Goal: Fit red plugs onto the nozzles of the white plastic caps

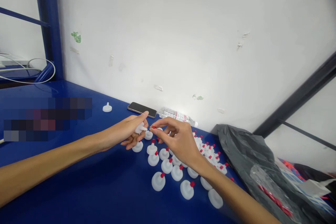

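Observation:
My left hand (133, 131) holds a white nozzle cap (140, 128), its bare tip turned toward the right. Close beside that tip, my right hand (178, 138) pinches a small red tip cover (153, 127) between thumb and forefinger. Below and to the right of both hands, several white caps with red tips, such as one at the front (158, 181), stand on the blue table (99, 189). A lone white cap without a red tip (107, 107) sits farther left.
A phone (142, 109) and a clear plastic bottle (177, 115) lie along the wall. At the right are a dark grey plastic bag (236, 147) and a clear bag of red pieces (275, 199). A blue post (54, 28) rises at the left.

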`<control>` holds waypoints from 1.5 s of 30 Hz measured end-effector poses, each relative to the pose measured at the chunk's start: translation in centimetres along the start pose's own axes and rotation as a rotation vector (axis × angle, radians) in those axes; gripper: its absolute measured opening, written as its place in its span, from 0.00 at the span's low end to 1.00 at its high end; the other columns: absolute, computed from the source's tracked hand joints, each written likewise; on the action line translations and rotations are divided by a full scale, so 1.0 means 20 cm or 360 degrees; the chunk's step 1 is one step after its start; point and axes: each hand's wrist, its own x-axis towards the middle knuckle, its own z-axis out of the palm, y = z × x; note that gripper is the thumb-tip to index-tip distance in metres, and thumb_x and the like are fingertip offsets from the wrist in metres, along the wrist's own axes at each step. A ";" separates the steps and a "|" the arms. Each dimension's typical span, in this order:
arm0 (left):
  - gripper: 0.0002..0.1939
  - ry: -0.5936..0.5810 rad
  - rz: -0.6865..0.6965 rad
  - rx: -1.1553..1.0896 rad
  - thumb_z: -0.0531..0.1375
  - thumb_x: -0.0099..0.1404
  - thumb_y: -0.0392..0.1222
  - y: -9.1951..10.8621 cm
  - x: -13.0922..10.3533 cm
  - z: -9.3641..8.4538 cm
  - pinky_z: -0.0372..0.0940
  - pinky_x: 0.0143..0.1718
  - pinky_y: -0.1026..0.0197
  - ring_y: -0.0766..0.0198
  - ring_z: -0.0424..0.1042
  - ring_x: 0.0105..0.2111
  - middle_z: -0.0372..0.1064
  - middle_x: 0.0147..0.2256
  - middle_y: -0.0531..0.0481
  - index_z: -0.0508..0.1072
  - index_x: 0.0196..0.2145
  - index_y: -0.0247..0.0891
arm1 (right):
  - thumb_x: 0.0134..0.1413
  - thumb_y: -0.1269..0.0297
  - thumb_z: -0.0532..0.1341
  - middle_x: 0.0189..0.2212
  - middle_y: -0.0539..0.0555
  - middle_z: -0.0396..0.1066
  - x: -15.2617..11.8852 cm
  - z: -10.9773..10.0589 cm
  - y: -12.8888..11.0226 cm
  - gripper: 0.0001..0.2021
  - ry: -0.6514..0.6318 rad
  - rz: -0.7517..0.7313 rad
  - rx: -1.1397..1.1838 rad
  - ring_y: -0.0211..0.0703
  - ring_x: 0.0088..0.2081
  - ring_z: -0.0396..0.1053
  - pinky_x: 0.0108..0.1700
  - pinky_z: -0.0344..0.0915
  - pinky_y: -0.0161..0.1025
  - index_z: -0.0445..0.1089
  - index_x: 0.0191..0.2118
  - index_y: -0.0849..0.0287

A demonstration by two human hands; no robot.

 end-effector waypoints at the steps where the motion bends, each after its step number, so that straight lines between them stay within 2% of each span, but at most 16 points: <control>1: 0.32 -0.0014 -0.0009 -0.0015 0.52 0.70 0.76 0.00 0.00 0.00 0.40 0.14 0.65 0.70 0.56 0.12 0.62 0.21 0.57 0.65 0.32 0.42 | 0.65 0.62 0.69 0.36 0.49 0.84 0.00 0.00 0.00 0.03 -0.0002 -0.0009 0.0006 0.37 0.24 0.76 0.24 0.67 0.33 0.81 0.41 0.52; 4: 0.31 -0.0066 -0.0004 -0.0055 0.53 0.70 0.74 0.00 0.01 0.02 0.38 0.15 0.65 0.72 0.52 0.13 0.59 0.21 0.58 0.65 0.31 0.41 | 0.66 0.58 0.70 0.35 0.49 0.84 -0.01 0.01 0.00 0.06 0.0009 -0.0029 -0.0025 0.36 0.24 0.75 0.25 0.67 0.34 0.82 0.41 0.52; 7: 0.28 -0.0128 -0.0001 -0.0108 0.54 0.71 0.70 0.01 -0.01 0.02 0.38 0.17 0.65 0.72 0.51 0.15 0.60 0.24 0.57 0.64 0.32 0.41 | 0.66 0.52 0.70 0.28 0.48 0.82 -0.01 0.01 0.01 0.09 0.0032 -0.0030 -0.0092 0.37 0.22 0.74 0.27 0.69 0.36 0.82 0.40 0.52; 12: 0.19 -0.0162 0.0036 -0.0229 0.54 0.71 0.62 0.03 -0.04 0.01 0.40 0.18 0.66 0.71 0.50 0.19 0.57 0.28 0.57 0.63 0.39 0.43 | 0.65 0.46 0.70 0.23 0.47 0.79 0.00 0.01 0.02 0.15 0.0094 -0.0042 -0.0147 0.38 0.21 0.72 0.28 0.70 0.37 0.82 0.36 0.52; 14: 0.19 -0.0144 0.0064 -0.0242 0.55 0.71 0.62 0.03 -0.05 0.01 0.42 0.19 0.67 0.70 0.51 0.20 0.58 0.29 0.57 0.64 0.44 0.44 | 0.65 0.48 0.70 0.24 0.48 0.80 0.00 0.02 0.03 0.14 0.0113 -0.0029 -0.0134 0.38 0.21 0.73 0.27 0.69 0.37 0.82 0.35 0.52; 19: 0.29 -0.0008 0.0181 -0.0167 0.63 0.69 0.67 0.04 -0.04 0.01 0.49 0.18 0.69 0.69 0.61 0.25 0.65 0.32 0.55 0.65 0.54 0.44 | 0.62 0.57 0.73 0.25 0.47 0.80 0.00 0.00 0.05 0.06 0.0203 0.0065 -0.0111 0.38 0.22 0.74 0.27 0.68 0.36 0.81 0.36 0.52; 23: 0.27 0.0053 0.0329 0.0006 0.64 0.69 0.67 0.03 -0.03 0.00 0.54 0.18 0.69 0.67 0.70 0.28 0.74 0.38 0.48 0.71 0.48 0.40 | 0.61 0.58 0.72 0.26 0.48 0.79 0.02 -0.02 0.05 0.07 0.0209 0.0132 0.0024 0.39 0.22 0.74 0.25 0.65 0.36 0.80 0.36 0.53; 25: 0.25 0.0034 0.0378 0.0101 0.63 0.70 0.67 0.03 -0.03 -0.02 0.56 0.18 0.68 0.66 0.72 0.27 0.75 0.36 0.49 0.75 0.45 0.40 | 0.62 0.56 0.72 0.26 0.48 0.78 0.02 -0.04 0.04 0.08 0.0189 0.0143 0.0077 0.40 0.22 0.74 0.25 0.65 0.37 0.80 0.36 0.53; 28: 0.23 0.0036 0.0417 0.0181 0.63 0.72 0.65 0.03 -0.04 -0.04 0.58 0.19 0.67 0.68 0.69 0.22 0.73 0.29 0.53 0.78 0.45 0.41 | 0.62 0.55 0.72 0.26 0.48 0.77 0.02 -0.05 0.02 0.08 0.0187 0.0143 0.0117 0.40 0.23 0.73 0.25 0.65 0.37 0.80 0.36 0.53; 31: 0.18 0.0120 0.0472 0.0177 0.68 0.69 0.59 0.05 -0.05 -0.03 0.66 0.26 0.66 0.69 0.70 0.23 0.76 0.31 0.54 0.79 0.46 0.42 | 0.65 0.58 0.71 0.32 0.48 0.81 0.03 -0.05 0.02 0.05 0.0158 0.0033 0.0030 0.37 0.23 0.73 0.26 0.66 0.36 0.80 0.39 0.53; 33: 0.17 0.0185 0.0502 0.0133 0.71 0.66 0.56 0.05 -0.05 -0.01 0.70 0.31 0.66 0.68 0.74 0.27 0.79 0.33 0.53 0.80 0.45 0.43 | 0.69 0.61 0.68 0.36 0.49 0.82 0.03 -0.06 0.03 0.04 0.0165 -0.0188 -0.0236 0.35 0.24 0.72 0.28 0.67 0.35 0.79 0.42 0.53; 36: 0.20 0.0267 0.0560 0.0086 0.75 0.62 0.55 0.05 -0.06 0.03 0.72 0.32 0.64 0.62 0.78 0.32 0.81 0.33 0.51 0.80 0.45 0.42 | 0.74 0.62 0.63 0.35 0.50 0.81 0.03 -0.07 0.06 0.07 0.0196 -0.0543 -0.0669 0.37 0.29 0.73 0.32 0.67 0.35 0.79 0.43 0.55; 38: 0.19 0.0363 0.0731 0.0192 0.76 0.61 0.54 0.06 -0.08 0.04 0.73 0.32 0.63 0.60 0.80 0.33 0.80 0.34 0.51 0.80 0.44 0.42 | 0.77 0.61 0.61 0.33 0.51 0.79 0.02 -0.08 0.08 0.10 0.0156 -0.0666 -0.0795 0.38 0.31 0.72 0.32 0.63 0.36 0.79 0.43 0.57; 42: 0.15 0.0539 0.1180 0.0545 0.77 0.60 0.47 0.07 -0.10 0.05 0.72 0.35 0.64 0.67 0.75 0.30 0.77 0.36 0.54 0.83 0.43 0.43 | 0.79 0.63 0.56 0.32 0.53 0.77 0.00 -0.09 0.09 0.14 0.0045 -0.0799 -0.0880 0.37 0.27 0.67 0.26 0.54 0.37 0.78 0.42 0.59; 45: 0.15 0.0608 0.1484 0.0824 0.76 0.63 0.44 0.07 -0.10 0.04 0.70 0.37 0.65 0.69 0.72 0.30 0.75 0.32 0.56 0.83 0.46 0.42 | 0.78 0.67 0.54 0.31 0.53 0.75 0.00 -0.09 0.08 0.14 0.0011 -0.0820 -0.0834 0.37 0.26 0.64 0.27 0.54 0.37 0.77 0.41 0.60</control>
